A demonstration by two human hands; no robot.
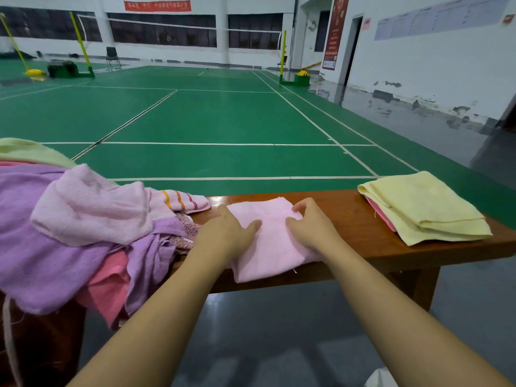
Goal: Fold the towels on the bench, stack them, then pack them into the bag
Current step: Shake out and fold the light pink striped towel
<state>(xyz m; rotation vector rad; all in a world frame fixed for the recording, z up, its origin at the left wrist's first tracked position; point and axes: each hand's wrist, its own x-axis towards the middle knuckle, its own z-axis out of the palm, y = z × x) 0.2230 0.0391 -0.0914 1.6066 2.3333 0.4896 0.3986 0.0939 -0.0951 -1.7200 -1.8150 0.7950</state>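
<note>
A light pink towel (272, 247) lies folded on the brown wooden bench (349, 219) in front of me. My left hand (226, 230) rests flat on its left part. My right hand (312, 222) lies on its right part with fingers bent over the far edge; whether it pinches the cloth is unclear. A heap of unfolded towels (69, 219), purple, pink and pale yellow, covers the bench's left end. On the right sits a stack with a folded yellow towel (427, 208) over a folded pink towel (381, 215).
The bench's front edge runs just under the towel, with grey floor (279, 331) below. A green badminton court (223, 121) with net posts lies beyond. A white object (381, 379) shows at the bottom right edge.
</note>
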